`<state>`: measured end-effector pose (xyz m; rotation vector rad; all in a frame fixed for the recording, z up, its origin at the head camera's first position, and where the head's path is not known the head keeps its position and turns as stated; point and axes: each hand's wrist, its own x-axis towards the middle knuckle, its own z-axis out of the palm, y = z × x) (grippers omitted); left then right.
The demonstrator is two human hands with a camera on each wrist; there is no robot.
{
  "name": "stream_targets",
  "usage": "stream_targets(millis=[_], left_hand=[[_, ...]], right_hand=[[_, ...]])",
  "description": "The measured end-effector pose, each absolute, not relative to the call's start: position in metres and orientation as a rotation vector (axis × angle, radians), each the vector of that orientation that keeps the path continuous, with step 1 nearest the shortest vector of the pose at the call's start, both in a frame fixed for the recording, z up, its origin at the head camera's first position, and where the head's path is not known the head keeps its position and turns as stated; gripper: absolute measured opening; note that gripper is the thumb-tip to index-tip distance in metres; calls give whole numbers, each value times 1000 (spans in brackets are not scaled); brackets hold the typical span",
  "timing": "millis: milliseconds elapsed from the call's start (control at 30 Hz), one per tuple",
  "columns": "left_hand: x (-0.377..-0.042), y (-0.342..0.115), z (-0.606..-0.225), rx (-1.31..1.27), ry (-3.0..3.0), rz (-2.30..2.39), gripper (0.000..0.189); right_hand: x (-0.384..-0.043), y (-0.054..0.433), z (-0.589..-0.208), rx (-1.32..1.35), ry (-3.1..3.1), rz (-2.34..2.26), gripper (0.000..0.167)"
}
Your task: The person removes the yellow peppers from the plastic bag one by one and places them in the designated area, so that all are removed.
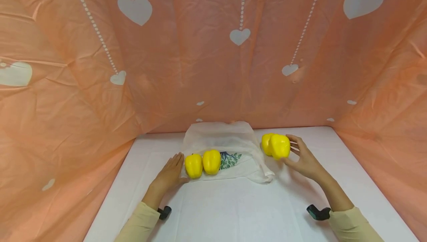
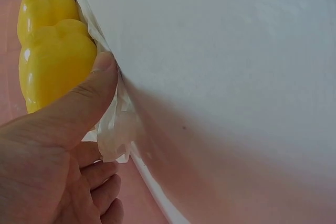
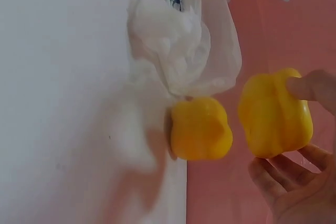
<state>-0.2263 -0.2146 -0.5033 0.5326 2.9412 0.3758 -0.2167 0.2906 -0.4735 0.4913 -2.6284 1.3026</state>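
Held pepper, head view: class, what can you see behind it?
Another yellow pepper on the white table shows partly; its right side is covered by the held pepper.

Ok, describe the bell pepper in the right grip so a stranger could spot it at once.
On the white table, find the white bag with a leafy print. Just right of it in the head view, this yellow bell pepper partly covers another bell pepper. Only this one is held, in the right grip.
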Motion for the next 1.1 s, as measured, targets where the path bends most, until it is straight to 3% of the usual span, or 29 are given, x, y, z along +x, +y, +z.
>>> stream_targets(millis=[1100], left_hand=[[-225,-211,-502,473,2919,385,97]], right_hand=[[-235,325,-479,396,-2644,1291,88]])
